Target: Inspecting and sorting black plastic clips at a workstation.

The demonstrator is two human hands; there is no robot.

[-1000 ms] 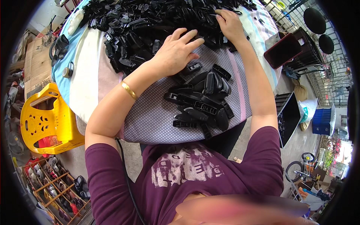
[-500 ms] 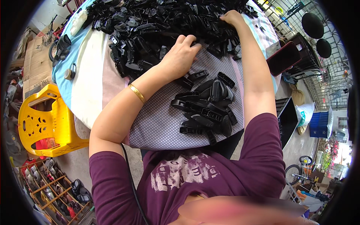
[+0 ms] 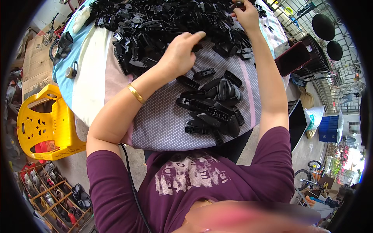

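Note:
A large heap of black plastic clip-like pieces [image 3: 155, 29] covers the far part of the cloth-covered table [image 3: 155, 132]. Closer to me lies a smaller pile of longer black plastic pieces [image 3: 217, 106], some with rounded ends. My left hand [image 3: 178, 54] hovers at the near edge of the heap, its index finger pointing right. Its other fingers are curled, and a dark bit shows under them, too hidden to name. At the far right of the heap, my right hand [image 3: 247, 17] pinches a dark plastic piece [image 3: 237, 6] between thumb and fingers.
A phone [image 3: 292, 59] stands beside the table's right edge. On the left are a yellow plastic chair [image 3: 40, 122], a small round device [image 3: 71, 70] and a shoe rack [image 3: 50, 194]. A black cable [image 3: 130, 178] hangs beside my left arm.
My right hand has lifted off the heap's right edge and now shows a dark piece in its fingers. My left hand has drawn back slightly to the left, its index finger straighter.

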